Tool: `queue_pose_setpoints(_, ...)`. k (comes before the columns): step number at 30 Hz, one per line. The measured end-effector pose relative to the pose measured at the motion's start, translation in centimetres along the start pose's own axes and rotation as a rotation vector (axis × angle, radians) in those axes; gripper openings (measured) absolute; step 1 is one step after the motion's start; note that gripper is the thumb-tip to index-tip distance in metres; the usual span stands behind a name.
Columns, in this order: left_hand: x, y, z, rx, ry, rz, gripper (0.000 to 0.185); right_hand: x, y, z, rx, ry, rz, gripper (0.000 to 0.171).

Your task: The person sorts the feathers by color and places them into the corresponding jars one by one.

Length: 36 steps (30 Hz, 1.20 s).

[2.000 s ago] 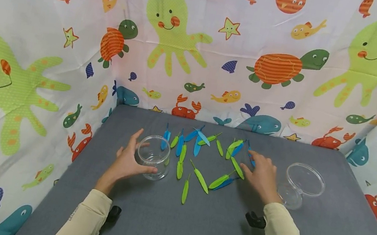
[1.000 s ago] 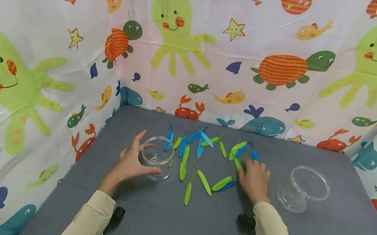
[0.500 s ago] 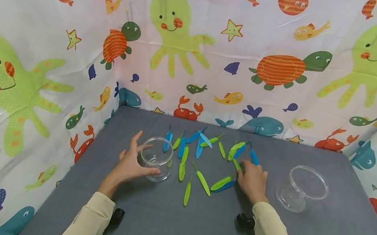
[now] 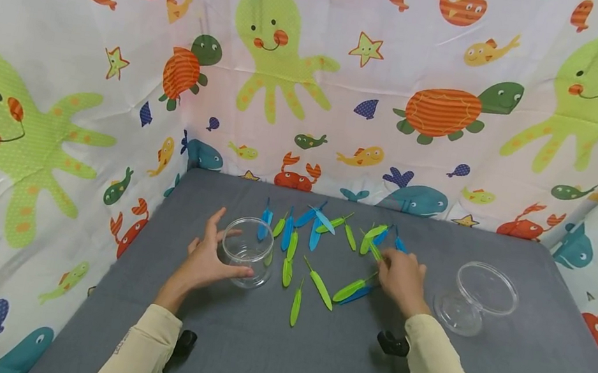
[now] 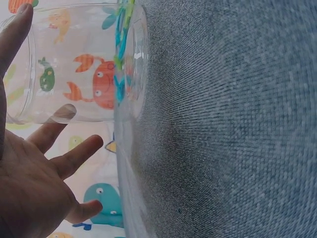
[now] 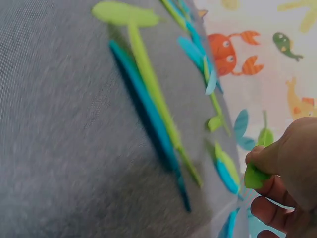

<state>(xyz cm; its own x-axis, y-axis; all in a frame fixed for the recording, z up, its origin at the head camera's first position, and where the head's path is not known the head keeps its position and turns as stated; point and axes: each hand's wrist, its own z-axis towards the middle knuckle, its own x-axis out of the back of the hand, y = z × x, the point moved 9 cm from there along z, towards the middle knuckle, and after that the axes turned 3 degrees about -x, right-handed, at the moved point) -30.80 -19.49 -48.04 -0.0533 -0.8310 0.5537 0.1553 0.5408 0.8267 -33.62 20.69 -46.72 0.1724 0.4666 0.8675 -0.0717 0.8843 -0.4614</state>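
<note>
My left hand (image 4: pixel 207 260) is at the left side of a clear, round jar (image 4: pixel 246 256) that stands upright on the table. Its thumb and a finger reach around the jar's wall, while the other fingers spread away, as the left wrist view shows. Between thumb and fingertips, my right hand (image 4: pixel 402 282) pinches a green feather (image 6: pixel 255 177), raised off the cloth in the right wrist view. Blue feathers (image 4: pixel 287 235) and green feathers (image 4: pixel 321 288) lie scattered between the two hands. Closest to the right hand on the table are a green feather (image 4: pixel 348 290) and a blue one beneath it.
At the right stands a clear piece with a wide disc (image 4: pixel 487 287) and a smaller round part, apparently a lid. Grey cloth (image 4: pixel 271 369) covers the table. A curtain printed with sea animals (image 4: pixel 352 143) rises behind and at both sides.
My right hand has moved from beside a blue feather at the far right to a green feather, pinched it and lifted it slightly. The left hand and jar have stayed put.
</note>
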Motion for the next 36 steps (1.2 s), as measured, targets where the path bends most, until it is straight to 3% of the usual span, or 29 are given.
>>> queue_pose_setpoints(12,-0.6,-0.4,0.1,0.018,-0.020,-0.002,0.132,1.5,-3.4,-0.1,0.032,0.008,0.173,0.030)
queue_pose_setpoints(20,-0.6,-0.5,0.0,0.004,-0.029,-0.020,0.129,2.4,-6.8,-0.2,0.092,0.011,0.306,0.023)
queue_pose_setpoints(28,-0.6,-0.9,-0.4,0.037,-0.025,-0.014,0.121,4.2,-9.3,-0.1,0.166,0.071,0.372,0.018)
queue_pose_setpoints(36,-1.0,-0.8,-0.3,0.030,-0.007,0.040,0.108,5.4,-10.2,0.2,0.169,0.089,0.408,0.017)
